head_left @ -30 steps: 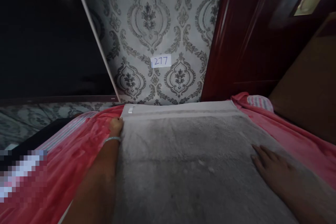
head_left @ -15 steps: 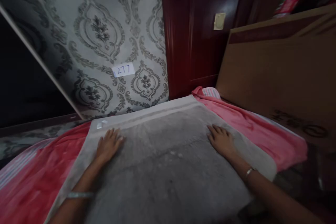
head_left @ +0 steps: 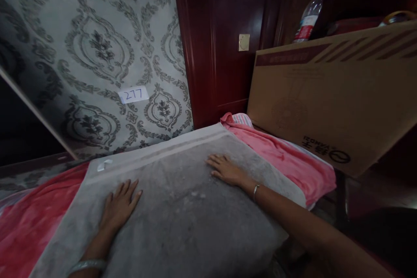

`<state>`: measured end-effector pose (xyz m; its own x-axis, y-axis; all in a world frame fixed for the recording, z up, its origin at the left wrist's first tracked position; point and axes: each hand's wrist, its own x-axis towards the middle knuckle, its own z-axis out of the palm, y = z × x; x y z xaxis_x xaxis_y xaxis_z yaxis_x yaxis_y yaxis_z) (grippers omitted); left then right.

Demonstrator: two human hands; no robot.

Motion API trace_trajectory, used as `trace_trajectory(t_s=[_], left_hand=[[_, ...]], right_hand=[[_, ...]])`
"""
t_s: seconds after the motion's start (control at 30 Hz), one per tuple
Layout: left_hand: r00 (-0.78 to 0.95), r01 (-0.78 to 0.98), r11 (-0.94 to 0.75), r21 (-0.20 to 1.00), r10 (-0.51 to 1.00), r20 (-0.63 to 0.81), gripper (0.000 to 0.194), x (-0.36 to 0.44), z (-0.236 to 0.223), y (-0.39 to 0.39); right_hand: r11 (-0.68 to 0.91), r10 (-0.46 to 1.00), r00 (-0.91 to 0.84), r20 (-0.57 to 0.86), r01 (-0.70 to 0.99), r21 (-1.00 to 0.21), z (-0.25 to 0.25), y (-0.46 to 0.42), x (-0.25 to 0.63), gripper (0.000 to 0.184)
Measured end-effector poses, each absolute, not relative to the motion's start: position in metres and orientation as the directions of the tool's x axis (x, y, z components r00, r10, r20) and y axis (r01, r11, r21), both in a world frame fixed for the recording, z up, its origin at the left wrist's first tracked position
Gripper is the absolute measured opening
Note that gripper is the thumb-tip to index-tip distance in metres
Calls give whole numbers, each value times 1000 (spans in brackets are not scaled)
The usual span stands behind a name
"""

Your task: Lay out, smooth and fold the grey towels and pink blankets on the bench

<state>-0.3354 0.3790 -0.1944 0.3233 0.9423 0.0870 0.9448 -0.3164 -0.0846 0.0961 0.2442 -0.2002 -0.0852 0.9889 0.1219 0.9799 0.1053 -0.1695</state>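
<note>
A grey towel (head_left: 182, 208) with a pale striped band along its far end lies spread over red-pink cloth (head_left: 276, 152). My left hand (head_left: 120, 204) rests flat on the towel's left part, fingers apart, a bangle on the wrist. On the far right part of the towel lies my right hand (head_left: 226, 169), palm down with fingers stretched out and pointing left. Neither hand grips anything. A small white tag (head_left: 104, 165) shows at the towel's far left corner. The near end of the towel runs out of view.
Behind the towel stands a patterned wall with a paper label (head_left: 133, 94) reading 277. A dark red wooden panel (head_left: 224, 74) adjoins it. To the right is a large cardboard box (head_left: 325, 95), with a plastic bottle (head_left: 309, 15) above its edge. A dark screen-like panel (head_left: 26, 126) stands left.
The view has turned to the right. On the towel, my left hand has drawn nearer to me, and my right hand has slid inward from the right edge. Both stay flat.
</note>
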Motion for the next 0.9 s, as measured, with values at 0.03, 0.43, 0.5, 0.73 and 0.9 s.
trace_trajectory(t_s=[0.03,0.43,0.5,0.73,0.9], left_hand=[[325,944,-318,-87,942,85,65,-336,-195,380],[304,947,-297,-120,951,50,66,-344,-207,390],[310,945,-301,-126,949,57,67,-345,-210,391],[322,943,-313,-112,943,79,68,-350,-216,392],[320,946,-314,-86,945,72,69,-355,-220,395]], right_hand=[[139,987,-124,97,976,-165,-199,253,103,58],[-560,781,616,99,762,-324,-179,340,220,45],[-573,761,642,98,734,-365,-178,357,223,44],[-617,692,719,74,641,-457,-178,398,234,41],[-660,619,779,102,586,-471,-191,415,242,44]])
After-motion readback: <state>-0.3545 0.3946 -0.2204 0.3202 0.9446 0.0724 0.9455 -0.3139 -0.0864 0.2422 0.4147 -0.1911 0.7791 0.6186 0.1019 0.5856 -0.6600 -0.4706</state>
